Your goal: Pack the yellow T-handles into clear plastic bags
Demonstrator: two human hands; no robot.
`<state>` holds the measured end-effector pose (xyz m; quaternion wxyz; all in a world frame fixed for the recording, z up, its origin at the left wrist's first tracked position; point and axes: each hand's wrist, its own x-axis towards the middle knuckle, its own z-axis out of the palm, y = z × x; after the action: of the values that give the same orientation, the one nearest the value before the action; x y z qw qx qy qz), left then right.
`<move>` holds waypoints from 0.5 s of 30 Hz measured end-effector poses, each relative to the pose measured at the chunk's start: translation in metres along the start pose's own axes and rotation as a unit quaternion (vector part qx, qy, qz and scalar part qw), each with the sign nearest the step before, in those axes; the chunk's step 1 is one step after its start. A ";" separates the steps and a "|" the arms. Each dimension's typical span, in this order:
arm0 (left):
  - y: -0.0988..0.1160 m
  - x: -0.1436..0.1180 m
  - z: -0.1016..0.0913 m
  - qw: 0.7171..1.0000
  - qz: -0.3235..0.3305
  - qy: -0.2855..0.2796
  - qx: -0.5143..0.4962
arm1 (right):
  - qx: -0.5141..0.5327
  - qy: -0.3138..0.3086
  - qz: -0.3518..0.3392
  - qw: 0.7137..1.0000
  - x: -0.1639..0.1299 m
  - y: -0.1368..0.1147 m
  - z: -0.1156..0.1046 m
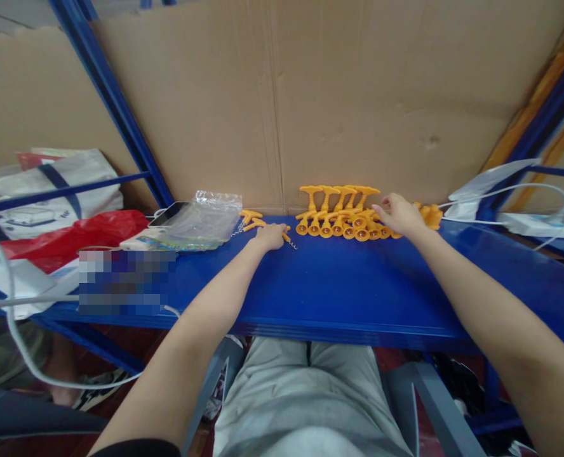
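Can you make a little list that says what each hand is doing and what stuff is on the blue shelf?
left hand: resting on an orange corkscrew lying on the blue shelf
right hand: touching the row of orange corkscrews leaning on the cardboard
left side: clear plastic bag, phone, red bag
right side: white cables

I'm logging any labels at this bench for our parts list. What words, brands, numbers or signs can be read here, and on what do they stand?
None can be read.
Printed card under the clear plastic bag: coloured print, too small to read.
White bag at far left: dark markings, too blurred to read.
Pixelated patch on the blue shelf: unreadable.
Orange corkscrews by the right hand: no marking visible.
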<state>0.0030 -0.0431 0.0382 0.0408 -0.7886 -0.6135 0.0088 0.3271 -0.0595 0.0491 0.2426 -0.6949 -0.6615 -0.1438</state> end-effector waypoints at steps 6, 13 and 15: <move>0.003 -0.002 -0.003 1.000 -0.006 -0.004 0.008 | -0.024 -0.006 0.138 0.990 -0.011 0.052 0.000; 0.004 -0.004 -0.004 1.000 -0.004 -0.011 0.014 | 0.005 -0.094 0.229 0.969 -0.021 0.084 0.008; 0.004 -0.004 -0.003 1.000 -0.005 -0.008 0.015 | 0.004 -0.074 0.223 0.972 -0.020 0.083 0.007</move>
<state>0.0057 -0.0476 0.0408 0.0476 -0.7849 -0.6173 0.0239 0.4070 -0.0734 0.0205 0.2219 -0.8324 -0.5068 -0.0313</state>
